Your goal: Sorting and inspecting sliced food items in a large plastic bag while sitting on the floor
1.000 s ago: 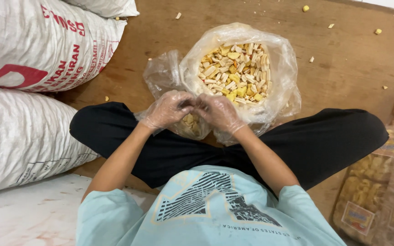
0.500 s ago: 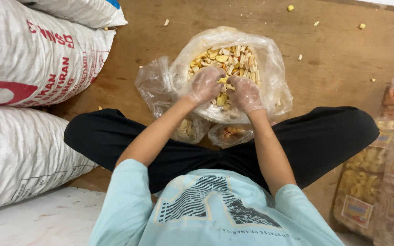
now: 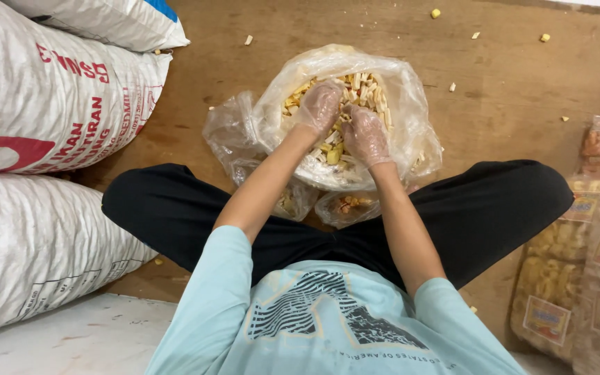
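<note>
Compared with the frame one second before, both hands are seen to have been moved forward, from the small bag at the lap into the mouth of the large clear plastic bag [image 3: 411, 132], and the arms are now stretched out further. Left hand [image 3: 319, 106] and right hand [image 3: 366, 135] are each covered by a thin transparent glove and are laid palm down, side by side, on the pale yellow and orange snack pieces [image 3: 366, 87] that fill the large bag. Fingers of both hands are curled downward into the pieces; whether any pieces are pinched between them cannot be told. Against the near side of the large bag, between the crossed legs in black trousers [image 3: 175, 208], a small filled clear bag [image 3: 345, 207] is seen, and a second small clear bag [image 3: 293, 203] lies partly hidden under the left forearm. An empty, crumpled clear bag [image 3: 229, 132] is seen just to the left of the large bag. All of these rest on a brown wooden floor [image 3: 508, 90], on which a few stray crumbs [image 3: 436, 13] are scattered well apart from the hands. White woven sacks [image 3: 43, 104] are stacked at the left edge, and sealed packets of snacks [image 3: 592, 278] are piled at the right edge.
</note>
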